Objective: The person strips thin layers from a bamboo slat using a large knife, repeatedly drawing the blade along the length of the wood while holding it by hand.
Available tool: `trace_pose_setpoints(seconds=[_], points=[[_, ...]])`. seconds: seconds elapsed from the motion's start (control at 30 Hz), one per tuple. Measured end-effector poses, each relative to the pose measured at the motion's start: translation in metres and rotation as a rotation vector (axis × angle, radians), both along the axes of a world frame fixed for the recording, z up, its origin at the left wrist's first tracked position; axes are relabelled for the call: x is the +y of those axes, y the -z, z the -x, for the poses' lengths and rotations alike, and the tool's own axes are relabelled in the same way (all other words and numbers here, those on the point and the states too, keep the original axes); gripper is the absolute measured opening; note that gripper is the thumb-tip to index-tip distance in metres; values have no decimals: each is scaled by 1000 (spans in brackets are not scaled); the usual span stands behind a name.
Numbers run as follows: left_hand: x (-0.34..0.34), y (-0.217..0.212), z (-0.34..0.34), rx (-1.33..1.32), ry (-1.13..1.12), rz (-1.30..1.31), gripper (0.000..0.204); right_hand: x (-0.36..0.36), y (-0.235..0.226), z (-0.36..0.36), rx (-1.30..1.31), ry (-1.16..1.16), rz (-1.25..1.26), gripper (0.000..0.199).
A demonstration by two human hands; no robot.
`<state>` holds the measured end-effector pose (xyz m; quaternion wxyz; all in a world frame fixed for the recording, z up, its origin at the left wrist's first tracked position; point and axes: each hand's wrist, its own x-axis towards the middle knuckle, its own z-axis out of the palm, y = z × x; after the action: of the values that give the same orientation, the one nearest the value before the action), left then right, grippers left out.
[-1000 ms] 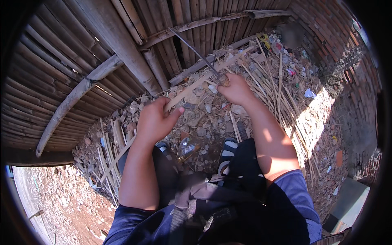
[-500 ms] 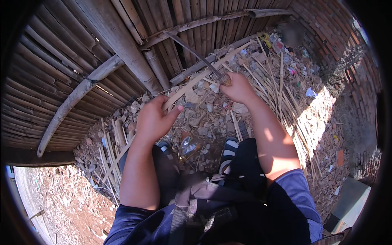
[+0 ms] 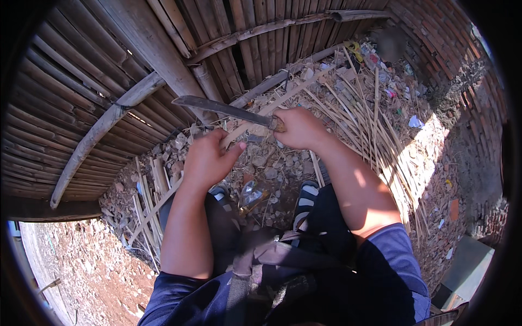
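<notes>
My left hand [image 3: 211, 157] grips a long, flat bamboo strip [image 3: 291, 93], with the thumb stretched along its near side. The strip runs from beside my left forearm up to the far right. In my right hand [image 3: 298, 129] is the wooden handle of a machete [image 3: 228, 110]. Its dark blade points left and lies across the strip in this view, just beyond my left hand. Whether the blade touches the strip I cannot tell.
Many thin bamboo strips [image 3: 389, 146] lie heaped on the right, and a smaller bunch [image 3: 145, 209] on the left. A bamboo wall [image 3: 60, 114] stands ahead and left, a brick wall [image 3: 462, 70] right. A clear plastic bottle [image 3: 251, 196] lies on rubble between my feet.
My right hand has moved left and nearer, swinging the machete from pointing far-left to lying almost level, close to my left hand. My left hand keeps its hold on the strip.
</notes>
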<state>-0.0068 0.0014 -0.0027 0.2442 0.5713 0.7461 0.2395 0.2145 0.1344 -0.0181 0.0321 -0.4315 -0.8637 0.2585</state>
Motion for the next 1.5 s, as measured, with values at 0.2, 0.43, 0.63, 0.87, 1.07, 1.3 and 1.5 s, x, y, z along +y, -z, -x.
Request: trace_pose_setpoints(seconds=[0.2,0.43,0.63,0.87,1.07,1.3,1.5], points=[[0,5,-4,-11,22,-67,50,7,6,-14,141,65,-59,40],[1,0,-5,-11,14,-49,52,27,23,-27,149,211,31,45],[0,1,-2,40,16,-32,56,21,20,-20,27,162,-49,45],[0,0,-5,45,11,-8,60,19,14,-17,13,138,-31,45],[0,1,-4,81,26,-6,60,20,21,-17,7,129,-27,45],[1,2,-5,103,45,9,58,23,28,-20,8,110,-26,44],[0,1,-5,96,51,9,58,21,25,-17,-13,106,1,44]])
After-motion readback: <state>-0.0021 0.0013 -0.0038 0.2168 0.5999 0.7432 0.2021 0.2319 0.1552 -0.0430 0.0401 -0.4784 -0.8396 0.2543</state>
